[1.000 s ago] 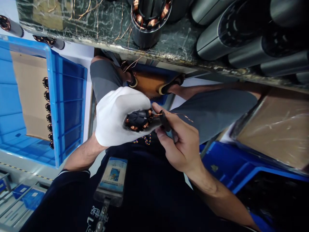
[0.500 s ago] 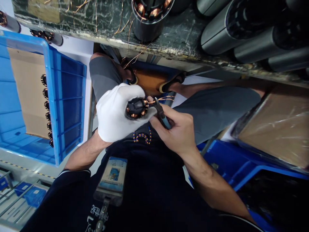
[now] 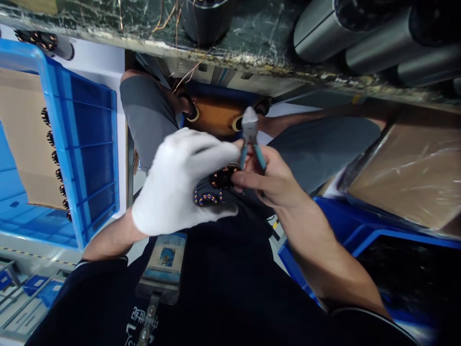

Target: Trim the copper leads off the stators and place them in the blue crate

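Observation:
My left hand (image 3: 180, 185), in a white glove, is open, with its fingers and thumb spread apart around the near side of a small motor stator (image 3: 221, 179). The stator is black with copper windings, and part of it is hidden. My bare right hand (image 3: 279, 180) pinches its right side with the thumb. That same hand also holds a pair of cutting pliers (image 3: 249, 127) with teal handles, the jaws pointing up and away from the stator. Whether the glove's fingertips touch the stator, I cannot tell.
A worn bench edge (image 3: 252, 60) crosses the top, bearing dark metal cylinders (image 3: 317, 31) and loose copper wires (image 3: 187, 77). At left, a blue crate (image 3: 84, 139) holds cardboard and a row of stators (image 3: 54, 157). A plastic-wrapped carton (image 3: 406, 168) and a blue bin (image 3: 345, 218) are at right.
My left hand has opened from its wrap around the stator, which is now in my right hand's pinch. The pliers have swung upward, off the stator's copper wires.

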`<action>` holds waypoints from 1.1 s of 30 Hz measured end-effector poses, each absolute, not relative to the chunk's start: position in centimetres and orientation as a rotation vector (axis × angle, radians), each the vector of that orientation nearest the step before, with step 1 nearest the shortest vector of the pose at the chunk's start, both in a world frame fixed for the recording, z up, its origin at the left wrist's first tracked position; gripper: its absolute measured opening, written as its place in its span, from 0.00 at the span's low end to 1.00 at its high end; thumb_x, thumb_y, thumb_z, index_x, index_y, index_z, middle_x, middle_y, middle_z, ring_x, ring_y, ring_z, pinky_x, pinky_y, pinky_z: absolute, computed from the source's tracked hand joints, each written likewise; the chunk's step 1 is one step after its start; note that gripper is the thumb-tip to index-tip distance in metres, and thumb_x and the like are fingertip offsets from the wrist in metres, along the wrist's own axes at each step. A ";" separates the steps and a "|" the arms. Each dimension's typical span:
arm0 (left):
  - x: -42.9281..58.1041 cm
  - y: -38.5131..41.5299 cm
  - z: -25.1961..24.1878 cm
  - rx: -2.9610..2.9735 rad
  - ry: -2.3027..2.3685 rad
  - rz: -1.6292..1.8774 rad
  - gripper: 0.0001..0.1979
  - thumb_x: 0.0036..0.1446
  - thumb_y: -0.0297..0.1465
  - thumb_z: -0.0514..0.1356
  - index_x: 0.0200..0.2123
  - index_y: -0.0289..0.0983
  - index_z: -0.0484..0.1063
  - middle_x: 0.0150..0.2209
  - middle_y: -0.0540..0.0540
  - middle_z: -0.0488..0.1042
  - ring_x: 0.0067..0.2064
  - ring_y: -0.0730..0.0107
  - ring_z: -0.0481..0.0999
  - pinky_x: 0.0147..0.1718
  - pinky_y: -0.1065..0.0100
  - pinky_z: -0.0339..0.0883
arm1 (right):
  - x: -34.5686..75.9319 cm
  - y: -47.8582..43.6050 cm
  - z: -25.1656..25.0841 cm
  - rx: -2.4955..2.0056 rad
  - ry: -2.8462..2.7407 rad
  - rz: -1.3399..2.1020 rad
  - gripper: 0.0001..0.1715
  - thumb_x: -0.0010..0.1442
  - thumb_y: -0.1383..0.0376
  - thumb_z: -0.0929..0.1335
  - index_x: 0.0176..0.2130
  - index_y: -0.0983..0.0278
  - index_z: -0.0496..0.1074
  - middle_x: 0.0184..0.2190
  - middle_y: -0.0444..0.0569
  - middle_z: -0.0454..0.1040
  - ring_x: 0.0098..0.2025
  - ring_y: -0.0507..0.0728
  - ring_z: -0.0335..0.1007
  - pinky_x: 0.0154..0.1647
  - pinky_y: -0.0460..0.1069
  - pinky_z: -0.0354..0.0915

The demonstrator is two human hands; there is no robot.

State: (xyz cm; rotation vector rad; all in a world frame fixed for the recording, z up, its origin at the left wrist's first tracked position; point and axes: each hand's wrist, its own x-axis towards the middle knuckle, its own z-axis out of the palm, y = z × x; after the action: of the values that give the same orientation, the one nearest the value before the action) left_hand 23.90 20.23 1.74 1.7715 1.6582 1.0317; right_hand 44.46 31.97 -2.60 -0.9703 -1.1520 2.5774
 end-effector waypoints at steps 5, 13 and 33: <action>22.8 18.2 0.8 1.177 1.599 0.929 0.20 0.62 0.48 0.73 0.51 0.44 0.80 0.47 0.43 0.85 0.47 0.51 0.87 0.45 0.50 0.82 | 46.1 31.9 -1.6 -0.985 -1.405 2.270 0.37 0.48 0.48 0.90 0.52 0.53 0.82 0.36 0.41 0.83 0.26 0.53 0.72 0.27 0.49 0.72; 26.5 20.8 -1.1 0.705 0.802 0.945 0.12 0.58 0.33 0.73 0.46 0.41 0.84 0.42 0.45 0.89 0.47 0.48 0.91 0.45 0.56 0.89 | 46.5 31.9 1.3 -0.601 -1.909 1.876 0.29 0.62 0.53 0.86 0.59 0.40 0.83 0.60 0.40 0.86 0.59 0.67 0.85 0.63 0.64 0.83; 26.2 22.1 1.0 0.996 1.215 0.958 0.17 0.58 0.29 0.76 0.40 0.41 0.70 0.36 0.53 0.77 0.36 0.69 0.80 0.34 0.67 0.76 | 51.5 35.4 4.7 -0.344 -2.903 0.926 0.39 0.80 0.61 0.66 0.84 0.49 0.61 0.33 0.44 0.75 0.32 0.57 0.71 0.30 0.57 0.67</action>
State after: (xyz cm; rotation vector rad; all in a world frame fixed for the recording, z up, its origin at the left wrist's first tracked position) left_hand 26.16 22.14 1.01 0.9958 1.2146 0.9576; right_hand 51.54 35.38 4.68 -0.3442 -2.9034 0.9260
